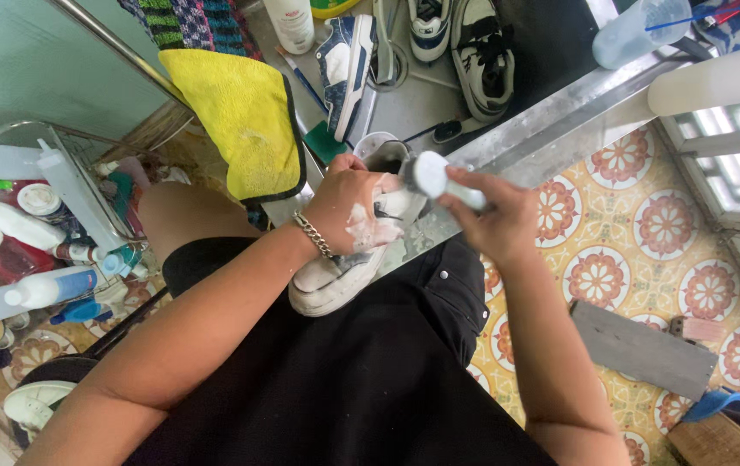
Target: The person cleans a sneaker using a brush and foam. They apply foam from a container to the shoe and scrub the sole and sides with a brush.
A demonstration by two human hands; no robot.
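Observation:
A white sneaker [335, 276] lies across my lap, sole toward me and smeared with foam. My left hand [348, 207], wearing a chain bracelet and flecked with suds, grips the shoe's upper. My right hand [495, 216] is closed around the white handle of a cleaning brush [435, 177], whose head rests against the shoe's heel opening. I am wearing black shorts [370, 371].
A yellow cloth [245, 121] hangs over a metal tray edge [560, 129]. More sneakers [344, 65] and a white bottle [291, 24] lie in the tray. A rack of bottles [34, 224] stands at left. Patterned floor tiles [646, 250] and a wood board [642, 349] are at right.

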